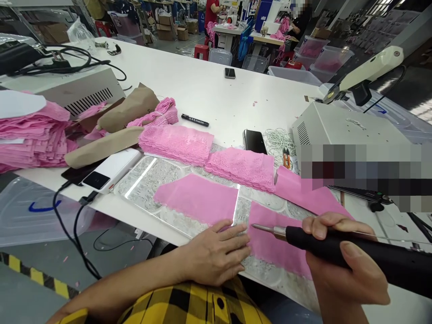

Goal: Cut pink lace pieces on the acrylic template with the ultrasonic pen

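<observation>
My right hand [347, 265] is wrapped round a thick black handheld tool [324, 240] with a tapering metal tip, which looks like an ultrasonic cutter. Its tip points left, over the left edge of a flat pink fabric piece [276, 234]; whether it touches cannot be told. Flat beside that edge lies my left hand [219, 252], fingers stretched out and holding nothing. Just above its fingertips is a second pink fabric piece [199, 198]. Both pieces lie on a clear, patterned plate [145, 184]. Behind them sit two stacks of pink lace pieces [178, 141] [241, 167].
A white power bank [113, 168] with cables is at the left, near a pink fabric pile [30, 135]. A marker [195, 120], a phone [255, 141], orange snips [286, 158] and a grey box [347, 126] stand beyond. Co-workers are in the background.
</observation>
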Action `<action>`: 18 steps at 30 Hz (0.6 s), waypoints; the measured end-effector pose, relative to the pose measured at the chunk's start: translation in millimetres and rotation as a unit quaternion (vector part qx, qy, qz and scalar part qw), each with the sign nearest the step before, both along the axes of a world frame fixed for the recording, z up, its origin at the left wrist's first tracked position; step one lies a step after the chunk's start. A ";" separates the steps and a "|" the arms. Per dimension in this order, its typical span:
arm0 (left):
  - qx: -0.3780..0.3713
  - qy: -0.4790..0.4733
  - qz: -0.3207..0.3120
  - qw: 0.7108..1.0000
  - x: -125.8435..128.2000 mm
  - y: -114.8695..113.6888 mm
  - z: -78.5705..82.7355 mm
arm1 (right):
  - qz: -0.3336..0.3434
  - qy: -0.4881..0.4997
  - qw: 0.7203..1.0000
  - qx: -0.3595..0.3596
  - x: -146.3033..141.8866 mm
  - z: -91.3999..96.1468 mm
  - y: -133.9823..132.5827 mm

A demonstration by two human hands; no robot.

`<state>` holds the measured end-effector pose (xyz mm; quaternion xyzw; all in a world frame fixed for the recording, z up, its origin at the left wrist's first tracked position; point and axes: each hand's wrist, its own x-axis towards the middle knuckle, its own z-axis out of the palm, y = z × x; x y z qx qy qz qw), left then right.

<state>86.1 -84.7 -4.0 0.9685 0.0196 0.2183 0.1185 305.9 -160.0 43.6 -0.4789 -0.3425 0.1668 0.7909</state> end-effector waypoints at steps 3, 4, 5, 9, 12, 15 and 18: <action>0.001 -0.014 -0.007 1.000 0.4 0.3 -1.6 | 0.024 -0.005 1.000 -0.003 -3.3 -0.1 -5.2; 0.000 -0.021 -0.009 1.000 0.5 0.3 -2.2 | 0.031 -0.005 0.999 -0.003 -4.4 -0.2 -6.0; -0.001 -0.027 -0.011 1.000 0.7 0.3 -2.7 | 0.038 -0.005 0.999 -0.003 -5.5 -0.2 -6.3; -0.007 -0.029 -0.013 0.999 1.1 0.2 -2.5 | 0.047 -0.001 0.999 -0.006 -8.7 -0.4 -6.2; -0.003 -0.020 -0.014 1.000 1.2 0.2 -1.2 | 0.042 -0.002 0.999 -0.013 -8.8 -1.6 -7.1; 0.003 -0.019 -0.016 1.000 1.3 0.1 -0.6 | 0.044 -0.013 0.999 -0.018 -6.6 -3.3 -9.0; 0.007 -0.018 -0.014 1.000 1.8 0.2 -0.5 | 0.046 -0.025 0.998 -0.028 -6.1 -3.5 -9.3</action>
